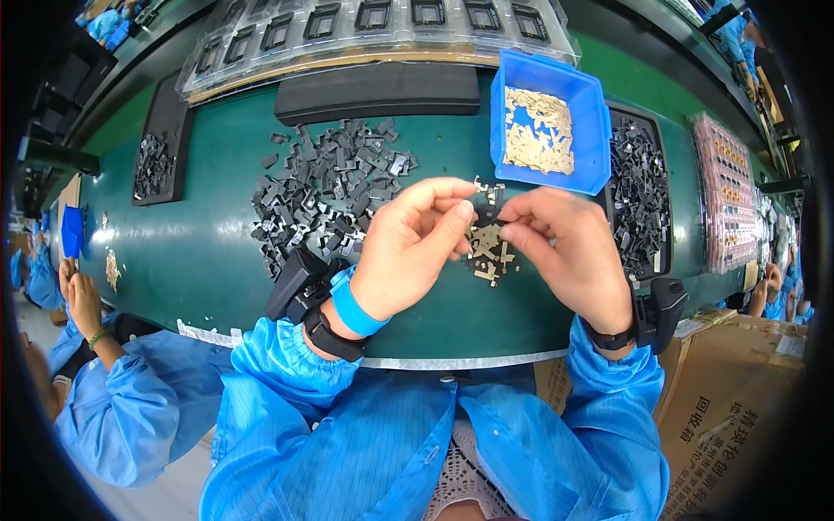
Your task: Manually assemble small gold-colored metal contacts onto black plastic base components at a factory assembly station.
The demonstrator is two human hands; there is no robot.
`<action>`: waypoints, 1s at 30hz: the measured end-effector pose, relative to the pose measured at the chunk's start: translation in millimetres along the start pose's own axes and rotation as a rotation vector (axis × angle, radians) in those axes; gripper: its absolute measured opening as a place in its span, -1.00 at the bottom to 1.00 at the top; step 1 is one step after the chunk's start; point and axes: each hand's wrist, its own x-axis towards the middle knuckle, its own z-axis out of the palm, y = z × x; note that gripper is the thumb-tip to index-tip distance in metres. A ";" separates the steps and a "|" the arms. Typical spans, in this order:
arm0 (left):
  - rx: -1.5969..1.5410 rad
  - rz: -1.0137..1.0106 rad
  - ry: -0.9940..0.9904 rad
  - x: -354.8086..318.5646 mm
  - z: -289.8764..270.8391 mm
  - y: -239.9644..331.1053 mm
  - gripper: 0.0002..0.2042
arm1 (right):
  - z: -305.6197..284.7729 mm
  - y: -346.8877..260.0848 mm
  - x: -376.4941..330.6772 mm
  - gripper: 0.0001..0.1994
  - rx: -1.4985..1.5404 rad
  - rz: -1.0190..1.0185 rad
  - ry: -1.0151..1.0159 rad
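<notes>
My left hand [410, 247], with a blue band at its wrist, is closed in a pinch over the green tabletop. Facing it, my right hand [569, 247] is also pinched, its fingertips a short way from the left ones. Whatever either pinch holds is too small to make out. Beneath and between the fingertips lies a small pile of beige flat pieces [486, 246], with a few dark bits among them. To the left of my left hand spreads a large heap of small dark grey parts [334, 178].
A blue bin [593, 161] of beige pieces stands beyond my right hand. Dark trays of parts [662, 139] [178, 130] flank the work area. A black foam block [378, 94] and clear trays of black frames [382, 43] lie at the back. A co-worker's hands [82, 304] are at left.
</notes>
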 end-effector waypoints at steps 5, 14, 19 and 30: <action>-0.185 -0.171 -0.202 -2.4 -7.7 4.8 -0.74 | 1.8 -7.2 13.3 -0.89 -0.043 -0.385 0.121; -0.281 -0.203 -0.273 -0.7 -7.7 6.2 -0.83 | 7.1 17.4 15.5 -0.87 0.184 -0.467 0.112; -0.262 -0.065 -0.157 0.1 -2.4 2.4 -0.86 | 14.0 16.9 10.9 -0.92 0.622 -0.120 0.018; -0.035 0.009 -0.064 -6.0 2.1 1.6 -0.91 | 22.3 17.5 7.8 -0.87 0.672 0.045 -0.069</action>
